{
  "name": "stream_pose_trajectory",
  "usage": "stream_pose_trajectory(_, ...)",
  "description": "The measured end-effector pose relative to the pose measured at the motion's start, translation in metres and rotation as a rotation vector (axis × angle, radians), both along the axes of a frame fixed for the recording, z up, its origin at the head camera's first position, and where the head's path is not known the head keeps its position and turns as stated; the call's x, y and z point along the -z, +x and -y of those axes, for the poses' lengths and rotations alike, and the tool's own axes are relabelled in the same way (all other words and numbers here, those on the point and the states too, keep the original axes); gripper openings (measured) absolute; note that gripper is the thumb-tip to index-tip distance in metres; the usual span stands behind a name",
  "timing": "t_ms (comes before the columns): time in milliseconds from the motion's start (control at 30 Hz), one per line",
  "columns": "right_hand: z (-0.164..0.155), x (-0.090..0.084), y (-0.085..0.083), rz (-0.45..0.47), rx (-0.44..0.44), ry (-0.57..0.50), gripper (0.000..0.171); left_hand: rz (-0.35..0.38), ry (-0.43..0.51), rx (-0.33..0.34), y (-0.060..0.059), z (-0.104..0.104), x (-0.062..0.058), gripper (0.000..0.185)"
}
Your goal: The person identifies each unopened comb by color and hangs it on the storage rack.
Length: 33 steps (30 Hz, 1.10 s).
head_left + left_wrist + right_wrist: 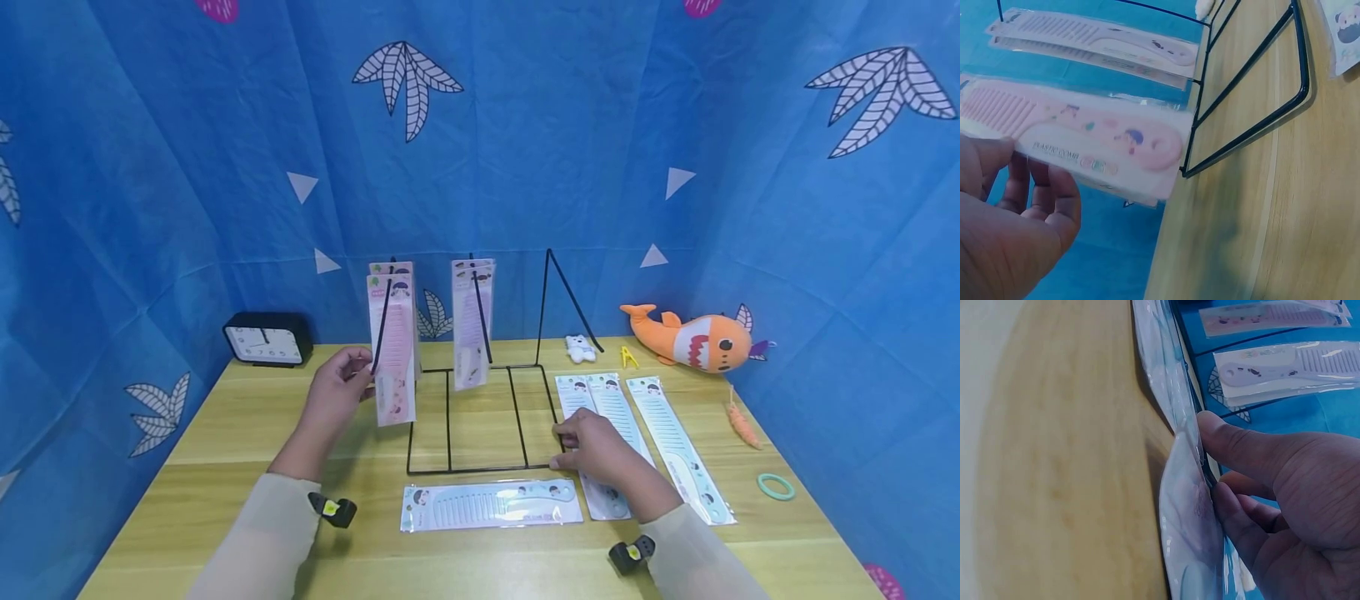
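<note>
The left hand (335,393) pinches the pink comb pack (394,350) loosely on its wire rack (480,417) hook — it could slip off; the right hand (596,450) (fingers seemingly half-curled) might drag the blue comb packs (607,417) askew.

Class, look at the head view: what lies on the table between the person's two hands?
Between the left hand and right hand lies the black wire rack's base, enclosing bare wooden table; head view shows it.

the pink comb (394,350) in its clear packet hangs upright on the left hook of the black wire rack (480,400), pinched by the left hand (336,392). the blue comb packets (611,417) lie flat near the table's right edge, under the right hand (596,450).
</note>
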State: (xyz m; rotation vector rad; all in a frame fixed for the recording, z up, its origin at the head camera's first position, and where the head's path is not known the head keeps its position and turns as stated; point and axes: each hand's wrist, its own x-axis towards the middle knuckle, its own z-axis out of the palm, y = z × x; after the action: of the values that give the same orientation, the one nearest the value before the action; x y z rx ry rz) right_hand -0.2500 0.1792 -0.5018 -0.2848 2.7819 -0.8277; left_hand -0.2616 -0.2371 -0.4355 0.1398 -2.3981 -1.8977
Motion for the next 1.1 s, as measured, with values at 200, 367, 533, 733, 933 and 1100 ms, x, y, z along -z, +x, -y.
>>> stream_pose_trajectory(200, 0.000, -0.001, 0.000, -0.008, -0.006, 0.008, 0.066, -0.010, 0.051, -0.059, -0.011, -0.006, 0.001, 0.019)
stream_pose_trajectory(367, 0.001, -0.003, 0.001, -0.019, -0.019, 0.020, 0.065, -0.010, 0.077, -0.083, -0.019, -0.010, 0.003, 0.017)
stream_pose_trajectory(533, 0.000, -0.002, 0.001, -0.017, -0.017, 0.013, 0.066, 0.004, 0.079, -0.112, -0.027, -0.014, 0.004, 0.015)
stream_pose_trajectory(733, 0.000, 0.000, 0.000, -0.021, -0.020, 0.014, 0.066, -0.014, 0.059, -0.152, -0.033, -0.016, 0.005, 0.014)
stream_pose_trajectory(933, 0.000, 0.001, 0.000, -0.017, -0.018, 0.020, 0.066, -0.012, 0.050, -0.159, -0.034, -0.016, 0.005, 0.015)
stream_pose_trajectory(1100, 0.000, -0.001, 0.001, -0.015, -0.016, 0.021, 0.066, -0.022, 0.040, -0.156, -0.034, -0.015, 0.006, 0.016)
